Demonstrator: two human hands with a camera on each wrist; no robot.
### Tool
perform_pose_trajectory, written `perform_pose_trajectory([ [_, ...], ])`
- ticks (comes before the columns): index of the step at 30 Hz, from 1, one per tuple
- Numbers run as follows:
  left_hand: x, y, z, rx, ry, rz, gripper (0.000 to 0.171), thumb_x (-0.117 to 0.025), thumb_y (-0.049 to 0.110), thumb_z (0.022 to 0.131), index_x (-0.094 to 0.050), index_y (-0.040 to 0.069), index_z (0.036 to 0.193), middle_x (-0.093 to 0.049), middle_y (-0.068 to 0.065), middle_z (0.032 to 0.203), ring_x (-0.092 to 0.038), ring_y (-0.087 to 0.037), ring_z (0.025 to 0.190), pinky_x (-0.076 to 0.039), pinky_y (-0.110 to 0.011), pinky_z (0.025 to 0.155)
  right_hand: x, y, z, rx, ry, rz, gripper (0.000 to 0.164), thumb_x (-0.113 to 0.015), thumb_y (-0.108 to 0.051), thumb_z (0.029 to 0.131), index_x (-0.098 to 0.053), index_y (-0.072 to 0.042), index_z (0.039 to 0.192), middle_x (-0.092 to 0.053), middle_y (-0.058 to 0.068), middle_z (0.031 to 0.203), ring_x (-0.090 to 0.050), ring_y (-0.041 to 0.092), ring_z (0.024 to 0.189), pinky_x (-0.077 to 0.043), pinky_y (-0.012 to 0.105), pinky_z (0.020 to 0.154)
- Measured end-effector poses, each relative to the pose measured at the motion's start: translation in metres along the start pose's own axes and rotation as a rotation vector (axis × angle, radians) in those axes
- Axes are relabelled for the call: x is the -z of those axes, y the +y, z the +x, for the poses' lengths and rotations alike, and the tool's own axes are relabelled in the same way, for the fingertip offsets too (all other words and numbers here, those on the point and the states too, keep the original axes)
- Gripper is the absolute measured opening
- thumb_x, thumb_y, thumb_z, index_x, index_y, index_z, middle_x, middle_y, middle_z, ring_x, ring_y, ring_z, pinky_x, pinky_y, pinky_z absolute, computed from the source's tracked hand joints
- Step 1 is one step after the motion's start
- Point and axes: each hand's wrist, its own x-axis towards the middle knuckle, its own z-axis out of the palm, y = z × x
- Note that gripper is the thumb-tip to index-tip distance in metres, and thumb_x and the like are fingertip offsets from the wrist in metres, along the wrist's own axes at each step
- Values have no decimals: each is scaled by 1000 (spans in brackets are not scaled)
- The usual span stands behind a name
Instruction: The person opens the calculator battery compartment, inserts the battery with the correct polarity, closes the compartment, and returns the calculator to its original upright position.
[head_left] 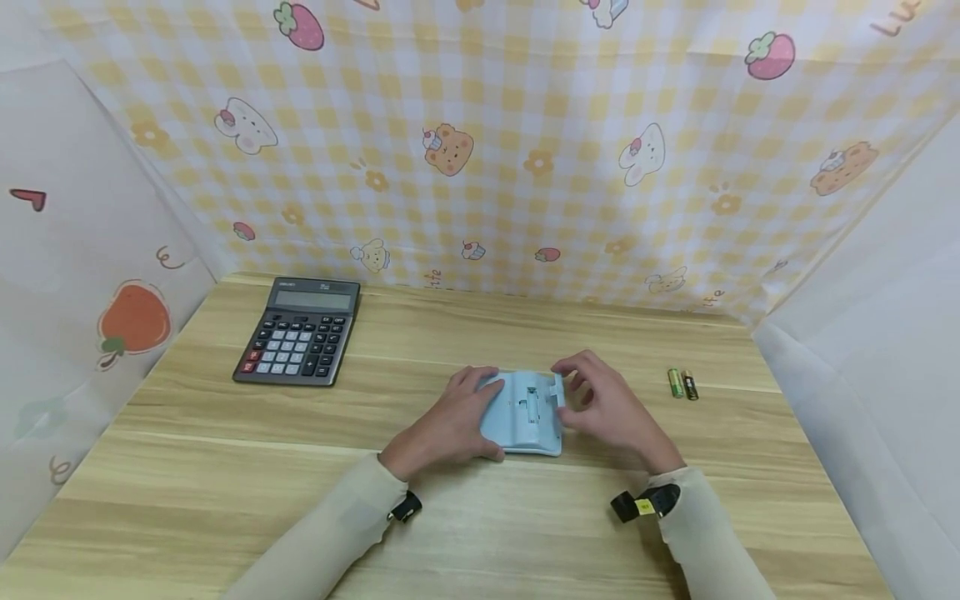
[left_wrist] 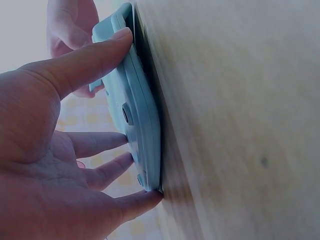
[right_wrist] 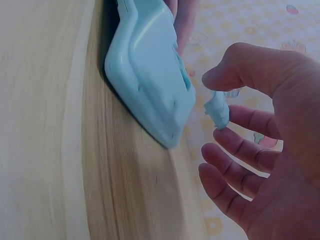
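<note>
A light blue calculator-shaped device [head_left: 501, 425] lies face down on the wooden table, its back turned up and a small battery compartment [head_left: 532, 405] exposed. My left hand [head_left: 450, 421] spans its left part, with the thumb on the near edge and fingertips along the far edge. At its right end, my right hand [head_left: 611, 412] pinches a small light blue battery cover [right_wrist: 218, 110] between thumb and fingers. The right wrist view shows that cover apart from the device; the other fingers are loosely bent. The device's front is hidden against the table.
A dark grey desk calculator [head_left: 300, 332] lies face up at the back left. Two small batteries, one green [head_left: 676, 382] and one black [head_left: 690, 385], lie side by side at the right. A checked cloth [head_left: 540, 200] hangs behind the wooden table [head_left: 480, 533].
</note>
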Motion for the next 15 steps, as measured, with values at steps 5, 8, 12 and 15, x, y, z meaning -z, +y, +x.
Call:
perform_pose_trajectory([
  [5,-1,0,0,3,-5,2,103,-100,25,83,-45,-1,165,-31,-14,176,-20,-42,162,-30,-56,128,6,9,-2,-9,1,-4,58,-85,-7,85,-67,-3,139,-65,7,127,-65,26,106,-60,45,84],
  [8,0,0,0,9,-11,-2,103,-100,25,83,-44,-1,166,-30,-13,176,-19,-41,163,-29,-56,128,10,15,-3,-21,-1,-17,58,-85,-6,84,-68,-2,139,-65,7,127,-65,26,107,-59,44,85],
  [12,1,0,-1,14,-18,-1,104,-100,25,84,-43,0,167,-29,-13,177,-18,-41,163,-28,-56,129,15,22,-4,-40,-8,-41,59,-87,-4,83,-68,-1,139,-67,9,127,-66,28,106,-58,45,86],
  [15,2,0,0,15,-23,4,103,-100,25,84,-43,1,167,-29,-13,177,-18,-41,164,-27,-56,129,19,27,-4,-53,-11,-55,60,-88,-2,81,-69,-1,138,-67,11,126,-66,30,105,-58,46,86],
])
